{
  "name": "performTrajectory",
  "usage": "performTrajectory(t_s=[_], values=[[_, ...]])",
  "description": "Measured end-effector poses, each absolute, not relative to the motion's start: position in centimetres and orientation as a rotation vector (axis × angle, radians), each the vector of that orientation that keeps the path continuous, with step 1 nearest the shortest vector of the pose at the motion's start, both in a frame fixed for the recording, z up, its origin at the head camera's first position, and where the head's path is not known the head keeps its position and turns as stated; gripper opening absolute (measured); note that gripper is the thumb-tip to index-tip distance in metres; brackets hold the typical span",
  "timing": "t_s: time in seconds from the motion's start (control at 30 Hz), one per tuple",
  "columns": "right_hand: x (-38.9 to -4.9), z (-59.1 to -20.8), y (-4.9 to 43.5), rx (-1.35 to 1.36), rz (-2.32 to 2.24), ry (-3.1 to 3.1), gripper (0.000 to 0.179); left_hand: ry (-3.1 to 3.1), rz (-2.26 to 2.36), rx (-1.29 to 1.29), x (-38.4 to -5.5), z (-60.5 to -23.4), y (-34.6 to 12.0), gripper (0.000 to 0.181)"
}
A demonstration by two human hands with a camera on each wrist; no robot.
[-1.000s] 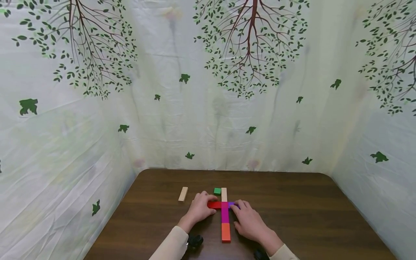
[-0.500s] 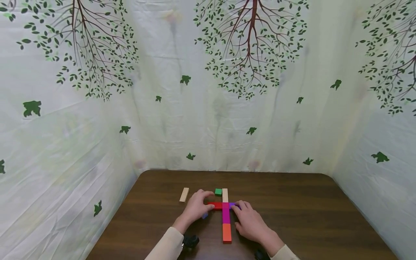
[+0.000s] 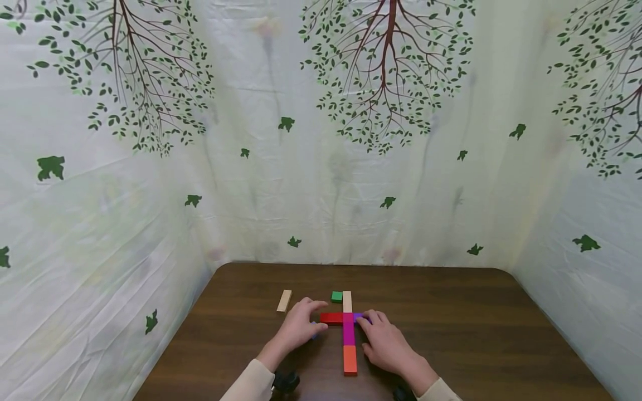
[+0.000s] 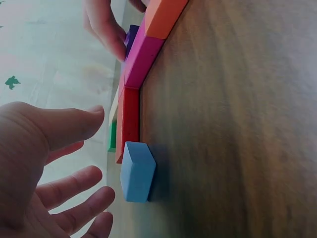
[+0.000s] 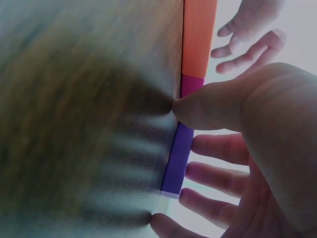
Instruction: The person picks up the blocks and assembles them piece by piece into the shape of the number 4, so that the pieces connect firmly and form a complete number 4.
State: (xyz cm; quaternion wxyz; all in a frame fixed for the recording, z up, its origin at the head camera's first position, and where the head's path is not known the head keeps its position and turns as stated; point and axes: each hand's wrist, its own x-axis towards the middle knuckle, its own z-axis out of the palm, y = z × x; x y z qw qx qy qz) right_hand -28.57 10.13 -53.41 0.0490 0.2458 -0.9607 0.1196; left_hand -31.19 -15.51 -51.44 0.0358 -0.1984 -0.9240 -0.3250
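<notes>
My left hand (image 3: 297, 324) is spread left of the red block (image 3: 331, 318), thumb and fingers apart, with nothing between them. Beside it a light blue block with an angled side (image 4: 138, 172) lies at the red block's outer end, partly covered by the hand in the head view. My right hand (image 3: 390, 341) rests its fingertips on the purple block (image 5: 177, 161); the thumb (image 5: 198, 106) is on the near side, apart from that block. Red and purple blocks flank a magenta block (image 3: 348, 328), forming a cross with an orange block (image 3: 350, 360) below and a natural wood block (image 3: 347, 301) above.
A green block (image 3: 336, 297) sits left of the upper wood block. Another plain wood block (image 3: 284, 301) lies farther left on the dark brown table (image 3: 451, 312). A pale curtain with printed leaves (image 3: 331, 167) hangs behind the table.
My left hand has let go of the red block and drawn back left and toward me, uncovering the red block and part of the blue one. The right hand stays at the purple block.
</notes>
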Motion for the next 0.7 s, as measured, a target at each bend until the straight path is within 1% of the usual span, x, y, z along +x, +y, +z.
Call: performTrajectory(t_s=[0.3,0.7], values=[[-28.5,-53.4,10.2,0.758,0.367,-2.916,0.061,-2.794,-0.922,-0.601,-30.0,-52.0,-16.3,0.05],[-28.4,-53.3,10.0,0.761,0.362,-2.915,0.059,-2.712,-0.948,-0.431,-29.3,-53.6,-16.4,0.046]])
